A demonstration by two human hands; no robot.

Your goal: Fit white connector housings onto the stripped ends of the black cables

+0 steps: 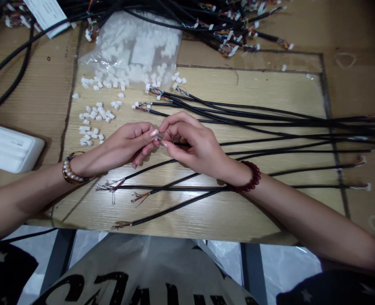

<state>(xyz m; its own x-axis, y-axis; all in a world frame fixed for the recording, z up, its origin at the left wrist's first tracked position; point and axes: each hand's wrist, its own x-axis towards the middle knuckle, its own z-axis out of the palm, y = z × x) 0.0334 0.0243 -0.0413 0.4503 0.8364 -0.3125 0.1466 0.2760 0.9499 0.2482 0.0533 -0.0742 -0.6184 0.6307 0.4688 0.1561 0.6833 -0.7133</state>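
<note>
Over the middle of the board, both of my hands meet at the wire end of a black cable [238, 141]. My left hand [136, 142] pinches a small white connector housing [157, 137], mostly covered by the fingertips. Thumb and forefinger of my right hand [192, 142] are closed on the thin wires [171, 137] right beside it. Whether a wire sits inside the housing I cannot tell. Below my hands lie several cables with bare fanned wire ends, such as one cable [143, 187]. Above them, other cables [155, 105] carry white connectors on their ends.
Loose white housings [98, 112] lie in small piles left of my hands. Behind them is a clear plastic bag [136, 46] full of housings. A bundle of black cables [206, 25] fills the back. At the left stands a white box-shaped device [12, 146].
</note>
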